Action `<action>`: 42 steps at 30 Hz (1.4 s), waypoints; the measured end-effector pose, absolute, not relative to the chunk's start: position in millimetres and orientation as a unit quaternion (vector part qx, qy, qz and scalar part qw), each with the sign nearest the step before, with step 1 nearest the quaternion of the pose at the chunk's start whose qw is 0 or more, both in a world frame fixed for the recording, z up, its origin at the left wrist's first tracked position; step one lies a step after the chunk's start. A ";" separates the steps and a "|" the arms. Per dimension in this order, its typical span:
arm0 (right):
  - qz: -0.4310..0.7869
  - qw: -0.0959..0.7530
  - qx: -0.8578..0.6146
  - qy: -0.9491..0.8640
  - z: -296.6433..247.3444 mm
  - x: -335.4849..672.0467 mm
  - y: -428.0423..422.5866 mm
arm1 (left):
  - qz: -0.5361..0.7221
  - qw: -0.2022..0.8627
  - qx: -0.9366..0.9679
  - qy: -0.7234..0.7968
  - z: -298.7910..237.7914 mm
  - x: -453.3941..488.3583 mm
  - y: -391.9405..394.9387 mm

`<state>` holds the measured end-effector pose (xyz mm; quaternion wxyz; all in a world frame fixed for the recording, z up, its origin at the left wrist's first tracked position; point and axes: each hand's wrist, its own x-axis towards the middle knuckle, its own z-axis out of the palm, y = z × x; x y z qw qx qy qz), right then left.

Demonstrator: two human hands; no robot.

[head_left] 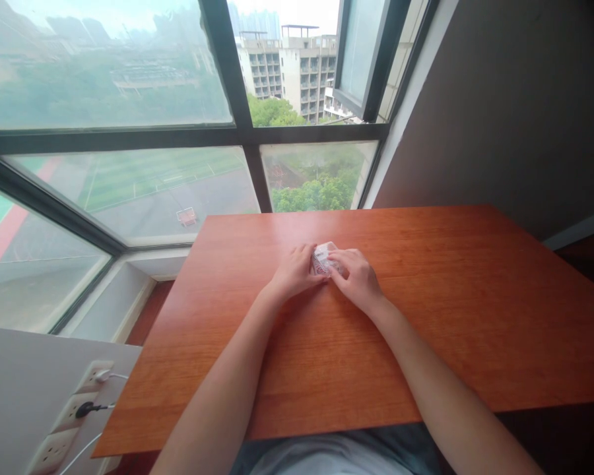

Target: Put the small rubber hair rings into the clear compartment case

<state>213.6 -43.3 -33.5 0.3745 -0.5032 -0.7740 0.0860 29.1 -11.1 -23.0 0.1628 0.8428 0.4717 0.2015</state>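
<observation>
A small white packet (323,258) with reddish and dark print rests on the wooden table (475,310), toward its far side. From the left, my left hand (297,269) curls around it, fingers behind and thumb along the near edge. My right hand (355,276) grips its right side, with fingers over the top and thumb at the front. Both hands cover parts of the packet, so its exact kind is hard to make out.
Beyond the table's far edge stands a dark-framed window (247,135), with one pane (361,53) swung outward. Wall sockets (82,409) with plugged-in cables are at the lower left. A grey wall (515,105) rises on the right.
</observation>
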 end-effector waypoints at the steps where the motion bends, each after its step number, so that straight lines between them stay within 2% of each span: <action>1: 0.086 0.384 -0.508 -0.766 -34.8 215.0 -42.0 | 0.203 0.162 0.843 0.470 -22.6 28.7 -11.2; 6: 0.096 0.371 -0.553 -0.740 -43.1 218.3 -38.4 | 0.205 0.158 0.846 0.466 -23.9 28.7 -10.7; 42: 0.076 0.280 -0.605 -0.742 -31.7 214.3 -47.6 | 0.215 0.191 0.841 0.459 -23.6 26.2 -8.9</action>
